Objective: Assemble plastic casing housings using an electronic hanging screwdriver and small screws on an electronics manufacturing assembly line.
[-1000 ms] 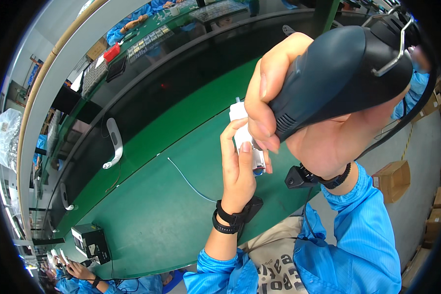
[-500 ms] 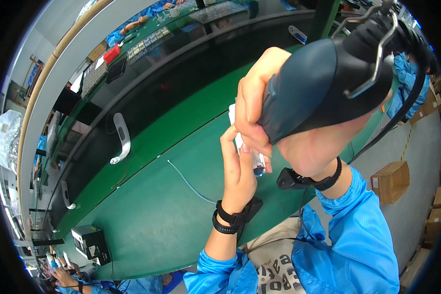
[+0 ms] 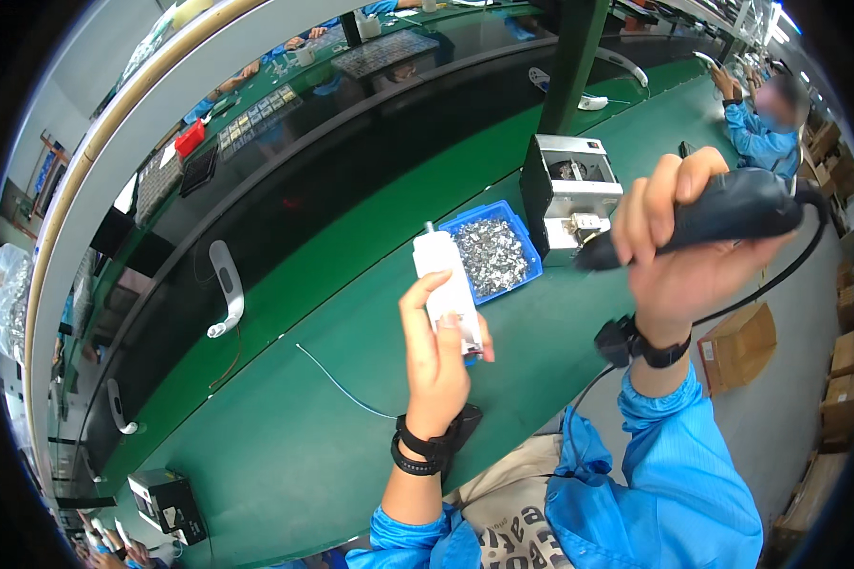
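My left hand (image 3: 436,370) is closed around a white plastic housing (image 3: 438,261), tilted above the green bench, with a short metal stub at its top. The thumb lies across its face. Up to the right, my right hand (image 3: 674,284) grips a black electric screwdriver (image 3: 735,209) with fingers wrapped round its body. A thick black cable leaves its rear end. The tip of the screwdriver is blurred and cannot be made out. Beyond the housing sits a blue tray (image 3: 533,254) full of small shiny metal parts. A metal-and-black boxy machine (image 3: 579,197) stands to the right of it.
A dark conveyor belt (image 3: 351,147) runs behind the green bench (image 3: 304,427), with curved white parts (image 3: 228,284) along its near side. A thin pale wire (image 3: 342,384) lies on the bench. Cardboard boxes (image 3: 740,349) stand on the floor at right. A co-worker (image 3: 764,137) sits far right.
My right hand has drawn the screwdriver away from the housing, rightward. The left hand with the housing has shifted slightly left and down in the picture. Tray and machine now show.
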Action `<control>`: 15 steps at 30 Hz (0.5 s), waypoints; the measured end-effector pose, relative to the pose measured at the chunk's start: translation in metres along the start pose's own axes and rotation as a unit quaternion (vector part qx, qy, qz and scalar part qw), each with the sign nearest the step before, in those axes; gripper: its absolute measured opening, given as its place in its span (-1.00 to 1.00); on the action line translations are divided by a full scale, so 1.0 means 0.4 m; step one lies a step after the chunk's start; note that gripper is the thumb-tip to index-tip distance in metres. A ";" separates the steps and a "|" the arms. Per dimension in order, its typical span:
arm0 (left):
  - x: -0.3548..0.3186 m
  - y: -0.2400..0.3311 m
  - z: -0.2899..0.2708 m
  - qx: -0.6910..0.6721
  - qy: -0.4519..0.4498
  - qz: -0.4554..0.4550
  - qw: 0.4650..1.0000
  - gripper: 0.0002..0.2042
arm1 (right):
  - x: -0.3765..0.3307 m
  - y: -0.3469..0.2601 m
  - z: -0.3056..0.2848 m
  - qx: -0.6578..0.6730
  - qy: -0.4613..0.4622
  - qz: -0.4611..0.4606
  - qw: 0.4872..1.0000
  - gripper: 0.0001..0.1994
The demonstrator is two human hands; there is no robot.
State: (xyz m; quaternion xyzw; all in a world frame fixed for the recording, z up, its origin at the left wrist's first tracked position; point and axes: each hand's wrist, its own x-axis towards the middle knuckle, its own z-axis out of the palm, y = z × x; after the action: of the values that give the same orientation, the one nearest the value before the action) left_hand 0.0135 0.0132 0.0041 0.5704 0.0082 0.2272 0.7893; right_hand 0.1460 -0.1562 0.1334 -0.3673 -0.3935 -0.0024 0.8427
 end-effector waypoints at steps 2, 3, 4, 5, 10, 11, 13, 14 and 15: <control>0.007 0.014 -0.007 -0.034 -0.002 -0.005 0.999 -0.66 | -0.010 -0.005 -0.103 -0.092 0.083 -0.001 0.992 -0.04; 0.006 0.021 -0.010 -0.056 0.004 -0.006 0.998 -0.66 | -0.015 0.018 -0.145 -0.131 0.120 0.014 0.984 -0.05; 0.006 0.022 -0.011 -0.090 0.006 -0.013 0.996 -0.65 | -0.025 0.034 -0.174 -0.143 0.130 0.022 0.981 -0.05; 0.001 0.026 -0.014 -0.092 0.004 -0.016 0.996 -0.65 | -0.037 0.052 -0.197 -0.152 0.140 0.033 0.978 -0.06; -0.026 0.054 0.001 -0.017 0.006 0.006 1.000 -0.63 | -0.040 0.090 -0.232 -0.183 0.113 0.020 0.976 -0.09; -0.031 0.059 0.001 0.011 0.006 0.010 1.000 -0.64 | -0.044 0.089 -0.231 -0.204 0.110 0.027 0.972 -0.09; -0.039 0.070 0.004 0.009 0.006 0.009 1.000 -0.63 | -0.049 0.078 -0.224 -0.215 0.105 0.042 0.970 -0.10; -0.042 0.075 0.006 0.006 0.009 0.009 1.000 -0.63 | -0.050 0.071 -0.219 -0.207 0.099 0.052 0.972 -0.11; -0.045 0.081 0.008 0.006 0.008 0.010 1.000 -0.63 | -0.049 0.063 -0.215 -0.200 0.092 0.062 0.974 -0.12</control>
State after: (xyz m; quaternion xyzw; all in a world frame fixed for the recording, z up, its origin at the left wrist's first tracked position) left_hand -0.0131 0.0116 0.0301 0.5731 0.0099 0.2400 0.7835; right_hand 0.1965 -0.1968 0.0687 -0.5501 -0.2826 -0.0627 0.7833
